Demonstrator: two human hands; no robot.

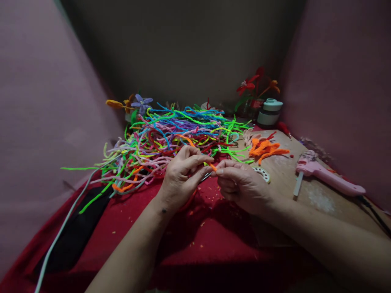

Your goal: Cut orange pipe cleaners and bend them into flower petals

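An orange pipe cleaner (pixel 213 166) runs between my two hands over the middle of the table. My left hand (pixel 186 173) pinches it between thumb and fingers, and an orange length (pixel 187 139) shows above that hand. The fingertips of my right hand (pixel 238 181) are closed on the pipe cleaner's other side. Under the left thumb lies a dark metal tip (pixel 207 176); what tool it belongs to is hidden. Just beyond the hands spreads a big tangled heap of colourful pipe cleaners (pixel 180 122). Several bent orange pieces (pixel 264 149) lie to the right.
A pink glue gun (pixel 331 175) rests on a wooden board (pixel 320 207) at right, its cord trailing off. Behind stand a teal-lidded jar (pixel 270 112) and red fuzzy flowers (pixel 249 84). A white cable (pixel 62 232) and black strip (pixel 76 232) lie left on red cloth (pixel 134 228).
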